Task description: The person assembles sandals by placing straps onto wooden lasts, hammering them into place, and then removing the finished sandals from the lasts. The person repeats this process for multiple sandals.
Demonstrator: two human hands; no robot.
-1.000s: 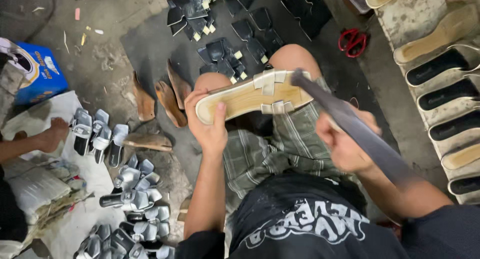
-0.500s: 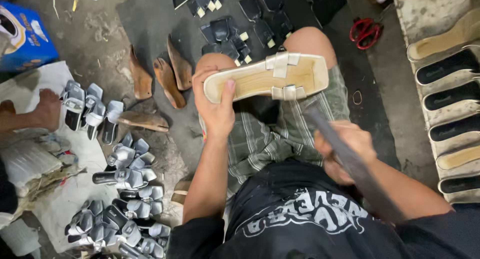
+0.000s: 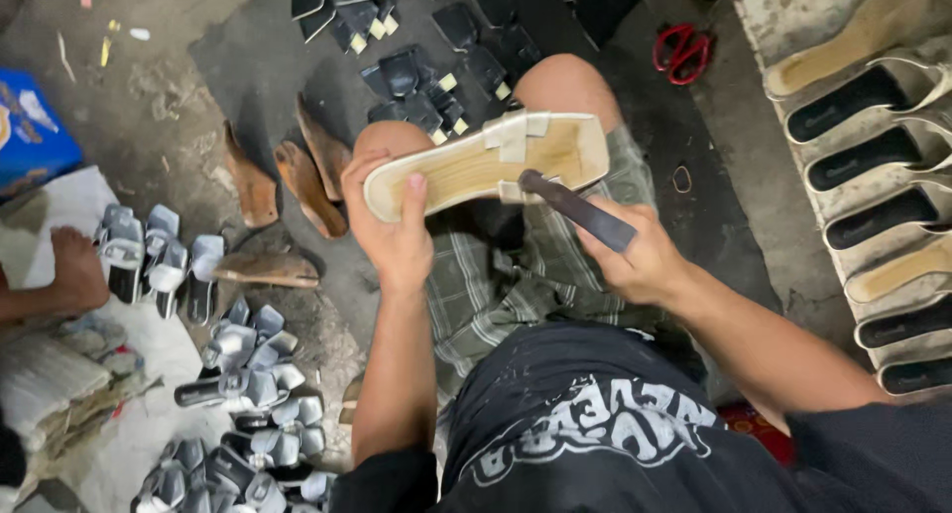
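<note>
The left hand (image 3: pixel 392 237) grips the sandal sole (image 3: pixel 486 164) over the knees at 12 o'clock, the right hand (image 3: pixel 640 260) presses a dark tool (image 3: pixel 575 208) against its strap, finished pairs (image 3: pixel 873 166) lying at 3 o'clock.

the scene is lit evenly and fairly dimly, with soft light that seems to fall from above and a little from the right; the pale row of sandals (image 3: pixel 873 166) along the right edge and the sandal sole (image 3: pixel 476 166) held over the knees are the brightest parts. shadows are soft: a dark pocket lies between the knees under the sole, and the grey floor (image 3: pixel 188 107) darkens toward the top middle. no hard glare shows. the centre is reasonably sharp, while the dark tool (image 3: pixel 580 211) looks slightly smeared. the black shirt (image 3: pixel 595 434) at the bottom, close to the lens, is soft, and the wide lens bends lines at the edges.
</note>
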